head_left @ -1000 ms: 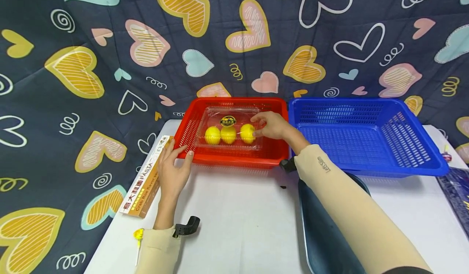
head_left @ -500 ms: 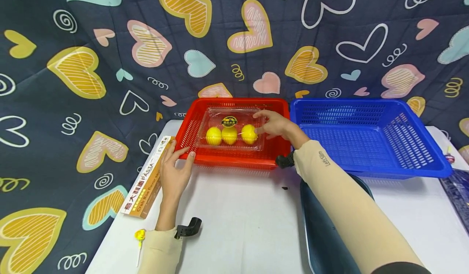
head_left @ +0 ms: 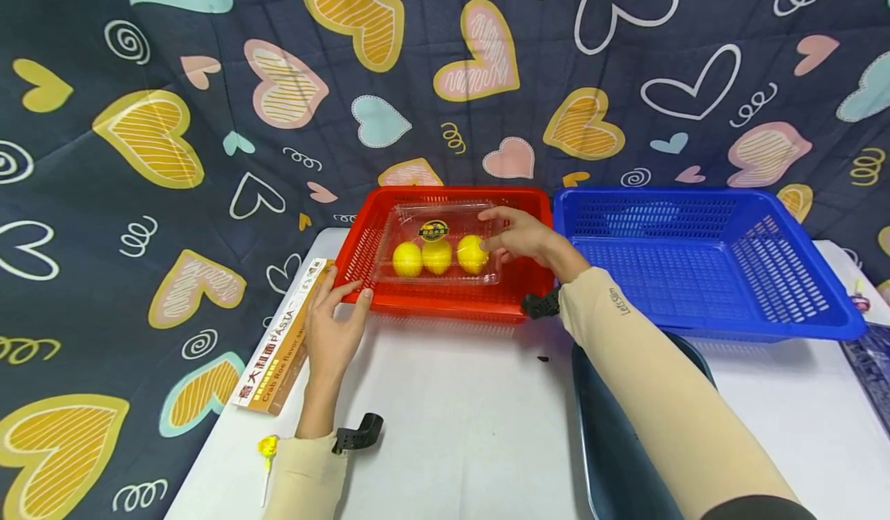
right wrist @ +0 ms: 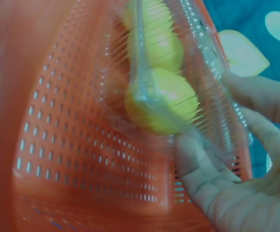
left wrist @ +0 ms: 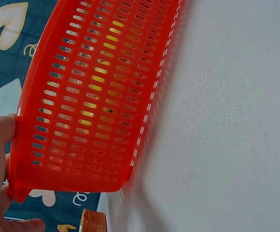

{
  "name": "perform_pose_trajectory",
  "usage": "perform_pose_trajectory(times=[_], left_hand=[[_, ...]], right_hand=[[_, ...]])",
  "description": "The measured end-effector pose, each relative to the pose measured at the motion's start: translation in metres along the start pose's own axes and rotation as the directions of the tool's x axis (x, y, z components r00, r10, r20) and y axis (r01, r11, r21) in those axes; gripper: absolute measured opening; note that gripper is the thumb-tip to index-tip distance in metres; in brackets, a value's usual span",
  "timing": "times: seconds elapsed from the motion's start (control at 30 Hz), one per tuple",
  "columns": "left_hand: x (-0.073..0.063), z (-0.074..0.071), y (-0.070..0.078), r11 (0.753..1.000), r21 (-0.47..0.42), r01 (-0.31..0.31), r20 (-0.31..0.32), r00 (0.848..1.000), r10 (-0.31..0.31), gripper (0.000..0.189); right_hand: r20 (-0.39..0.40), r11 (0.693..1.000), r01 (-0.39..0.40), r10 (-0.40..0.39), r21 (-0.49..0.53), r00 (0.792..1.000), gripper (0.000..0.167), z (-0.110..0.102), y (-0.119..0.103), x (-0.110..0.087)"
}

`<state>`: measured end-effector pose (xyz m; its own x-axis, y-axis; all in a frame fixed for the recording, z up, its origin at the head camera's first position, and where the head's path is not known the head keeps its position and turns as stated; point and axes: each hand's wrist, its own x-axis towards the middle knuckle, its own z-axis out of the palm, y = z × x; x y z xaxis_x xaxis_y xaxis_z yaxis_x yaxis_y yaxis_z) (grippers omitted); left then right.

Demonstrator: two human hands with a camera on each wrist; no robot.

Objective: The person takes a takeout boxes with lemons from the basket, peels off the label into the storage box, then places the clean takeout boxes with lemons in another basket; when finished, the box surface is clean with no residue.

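Heart-printed dark cloth (head_left: 208, 134) hangs behind and to the left of a white table (head_left: 459, 427); I record these two as the largest items on my feed. Next in size, a blue basket (head_left: 667, 273) stands at the back right, with a red basket (head_left: 445, 304) just beside it on the left. A dark blue tray (head_left: 619, 435) lies in front of the blue one, partly covered by the person's right sleeve (head_left: 667, 373). A pasta box (head_left: 281, 338) lies aslant at the table's left side, near the red basket's left end. Inside the red basket I find a clear plastic container (head_left: 462, 222) — a dark label (head_left: 434, 231) on its top. The left hand (head_left: 334, 331) rests at that basket's near left corner, fingers spread, thumb against the rim. The right hand (head_left: 524, 238) pinches the container's right end, thumb by the closest fruit, index finger at the far corner; my right wrist view of it is blurred. Through the plastic I count three yellow round fruits (head_left: 436, 257) in a row, the rightmost slightly apart. A yellow-topped lollipop (head_left: 267, 446) lies beside the left sleeve (head_left: 306, 474), and a small dark fleck (head_left: 542, 358) marks the table near the tray
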<state>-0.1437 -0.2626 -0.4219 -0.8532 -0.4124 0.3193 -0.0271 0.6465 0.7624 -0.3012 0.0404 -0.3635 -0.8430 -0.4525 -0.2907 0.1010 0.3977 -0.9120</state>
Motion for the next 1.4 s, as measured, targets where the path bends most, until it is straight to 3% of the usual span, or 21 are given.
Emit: perform_pose_trajectory(times=[0.13,0.27,0.7,1.03,1.4], left_hand=[[0.001,0.0,0.0,1.0,0.002,0.003,0.01,1.0,-0.003,0.035],[0.002,0.0,-0.001,1.0,0.003,0.007,0.015,1.0,-0.007,0.035],[0.003,0.001,0.0,1.0,-0.009,0.006,0.015,1.0,-0.006,0.035],[0.001,0.001,-0.002,1.0,0.004,0.026,0.02,0.999,-0.026,0.036],[0.002,0.0,0.001,1.0,0.02,0.024,0.026,0.999,-0.024,0.035]], right_hand=[[-0.02,0.999,0.034,-0.033,0.033,0.999,0.053,0.0,0.0,0.0],[-0.087,0.998,0.051,-0.047,0.035,0.995,0.046,0.002,-0.003,-0.001],[-0.185,0.987,0.151,-0.139,0.056,0.973,0.059,-0.011,-0.009,-0.021],[-0.238,0.968,0.243,-0.224,0.053,0.945,0.057,-0.029,-0.012,-0.06],[-0.297,0.975,0.212,-0.222,-0.067,0.928,0.056,-0.046,-0.018,-0.117]])
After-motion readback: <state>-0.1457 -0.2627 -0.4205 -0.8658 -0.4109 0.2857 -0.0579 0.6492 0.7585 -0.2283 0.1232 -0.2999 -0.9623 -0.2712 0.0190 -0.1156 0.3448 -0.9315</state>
